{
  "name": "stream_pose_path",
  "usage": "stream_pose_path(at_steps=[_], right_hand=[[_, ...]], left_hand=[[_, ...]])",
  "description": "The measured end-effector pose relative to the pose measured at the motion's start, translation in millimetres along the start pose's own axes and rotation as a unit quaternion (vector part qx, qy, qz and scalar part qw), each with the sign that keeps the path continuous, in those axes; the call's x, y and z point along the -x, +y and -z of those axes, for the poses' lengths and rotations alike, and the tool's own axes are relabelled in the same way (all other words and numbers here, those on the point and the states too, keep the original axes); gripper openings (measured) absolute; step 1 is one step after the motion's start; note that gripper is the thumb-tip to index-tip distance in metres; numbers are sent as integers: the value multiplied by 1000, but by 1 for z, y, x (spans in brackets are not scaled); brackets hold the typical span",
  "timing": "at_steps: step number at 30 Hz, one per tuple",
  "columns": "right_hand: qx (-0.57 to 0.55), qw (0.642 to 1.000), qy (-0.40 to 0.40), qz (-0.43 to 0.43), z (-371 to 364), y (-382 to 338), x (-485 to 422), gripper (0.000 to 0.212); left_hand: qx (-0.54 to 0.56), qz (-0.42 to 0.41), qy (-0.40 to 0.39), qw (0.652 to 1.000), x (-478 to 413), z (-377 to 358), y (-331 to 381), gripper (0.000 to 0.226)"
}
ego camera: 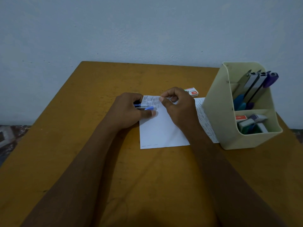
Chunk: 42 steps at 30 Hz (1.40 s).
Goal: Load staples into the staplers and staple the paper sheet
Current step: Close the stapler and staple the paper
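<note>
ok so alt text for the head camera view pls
A person's left hand grips a blue stapler on the folded-over top edge of a paper sheet, while the right hand pinches that fold. On the brown table, a cream organizer at right holds more staplers; a staple box lies behind the hands.

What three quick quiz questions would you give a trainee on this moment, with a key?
1. True or false: the left hand grips the blue stapler.
2. Where is the loose staple box? A) on the table, beyond the right hand; B) in the left hand; C) on the floor.
3. Fill in: the right hand pinches the folded top of the ___.
Key: 1 true; 2 A; 3 paper sheet.
</note>
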State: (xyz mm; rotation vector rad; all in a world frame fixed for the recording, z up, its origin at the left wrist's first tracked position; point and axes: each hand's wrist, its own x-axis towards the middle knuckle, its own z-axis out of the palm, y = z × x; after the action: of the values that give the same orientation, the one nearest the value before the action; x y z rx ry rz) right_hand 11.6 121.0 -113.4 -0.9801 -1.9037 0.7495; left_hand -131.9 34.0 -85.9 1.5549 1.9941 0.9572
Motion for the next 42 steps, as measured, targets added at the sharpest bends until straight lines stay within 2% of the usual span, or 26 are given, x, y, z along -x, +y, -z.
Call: stream_pose_path(at_steps=[8, 14, 22, 28, 32, 36, 39, 42], right_hand=[[5, 1000, -7, -4, 0, -1, 1, 5], [4, 1000, -6, -10, 1, -1, 0, 4], [16, 1000, -3, -4, 0, -1, 0, 7], [27, 1000, -11, -8, -1, -1, 0, 9], [44, 999, -6, -5, -2, -1, -1, 14], [98, 995, -16, 19, -3, 0, 2, 19], [173, 981, -72, 51, -1, -4, 0, 4], [228, 963, -140, 43, 6, -13, -3, 6]], left_hand=[[-15, -7, 32, 999, -1, -3, -1, 28], [8, 1, 41, 999, -2, -4, -3, 32], [-14, 14, -64, 998, -4, 8, -2, 44], [4, 51, -87, 995, -2, 22, -8, 30], [82, 86, -45, 992, 1, 34, -13, 36], [79, 63, 39, 994, 3, 37, -14, 34], [77, 19, 80, 994, 3, 36, -9, 31], [94, -9, 75, 993, 4, 33, -4, 30]])
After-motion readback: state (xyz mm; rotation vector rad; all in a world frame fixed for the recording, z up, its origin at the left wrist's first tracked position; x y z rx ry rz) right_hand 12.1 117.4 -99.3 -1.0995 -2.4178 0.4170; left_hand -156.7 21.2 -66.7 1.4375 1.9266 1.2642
